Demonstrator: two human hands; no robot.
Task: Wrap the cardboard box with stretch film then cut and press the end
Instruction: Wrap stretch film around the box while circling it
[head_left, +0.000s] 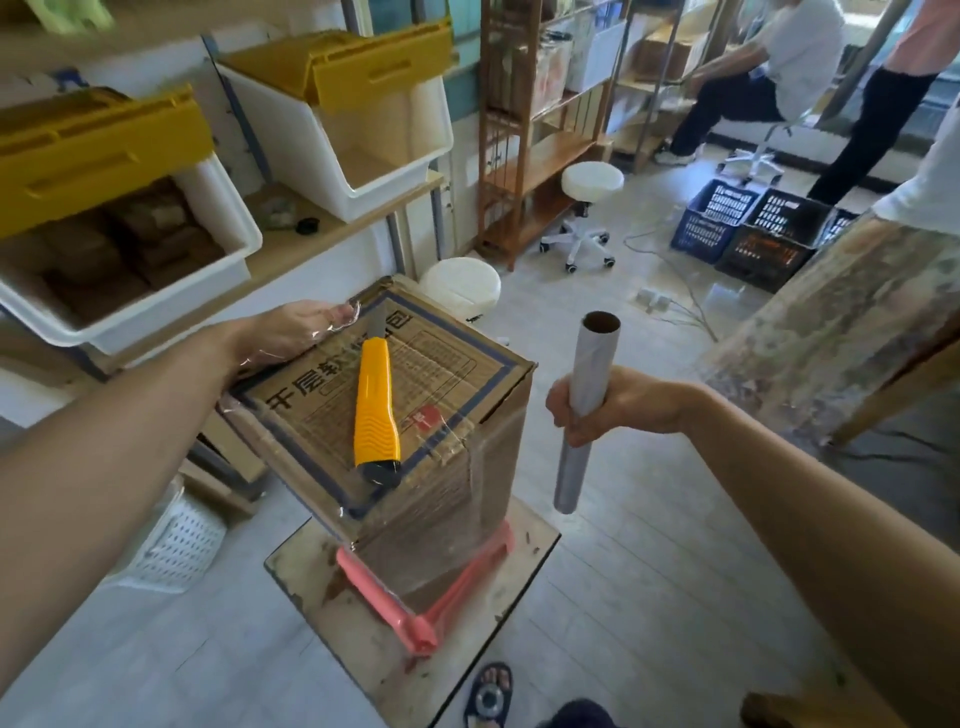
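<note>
Starting at the far left: two white storage bins (171, 291) with yellow lids, tilted on a wooden shelf, the left one holding brown packets; lower and nearer, a white perforated basket (176, 540) on the floor.

Next, the left hand (285, 330) palm-down on the far left corner of the cardboard box (457, 364), fingers stretched out flat and pinching nothing, wrinkled clear stretch film (452, 493) bunched around the fingertips (over or under them, cannot tell); the same film banded round the box's near side and lapping over the near edge of its printed top.

On that top, a yellow utility knife (375, 410), lying loose, touched by neither hand, blade out toward the far side, black end nearest.

Under the box, a pink plastic frame (415, 618) on a scuffed square board (306, 577) on the floor; behind the box, a round white stool (460, 283).

To the right of the box and apart from it, the right hand (618, 410) wrapped round a thin grey film roll (600, 353), fingers and thumb curled tight about its middle, the tube upright with its open end up.

Near the bottom edge, a foot in a dark sandal (488, 691).

Farther right: a second white stool on castors (592, 179); dark plastic crates (769, 234) on the floor; a patterned cloth (857, 322) hanging at the right edge; two people (779, 67) at the far right, one seated.
</note>
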